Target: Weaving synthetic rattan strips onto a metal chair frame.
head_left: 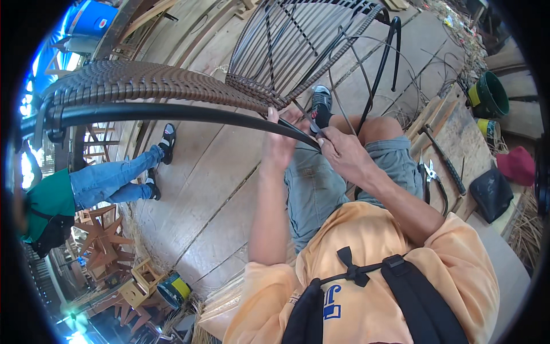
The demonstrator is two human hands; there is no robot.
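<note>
hammer (pixel 444 157) | pliers (pixel 431 176) | green bucket (pixel 491 94) | red cap (pixel 518 165) | blue barrel (pixel 91 18) | co-worker in jeans (pixel 109 180)

A floor of wide, worn wooden planks (pixel 217 178) runs under the scene, littered with cane scraps toward the far right. Small wooden stools (pixel 134 284) stand stacked at lower left, a blue barrel (pixel 91 20) sits upper left, and bright daylight enters from the left edge.

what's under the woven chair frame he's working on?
Under the chair frame: bare wooden plank floor and the person's sneakered foot. Both hands hide the strand ends.
</note>
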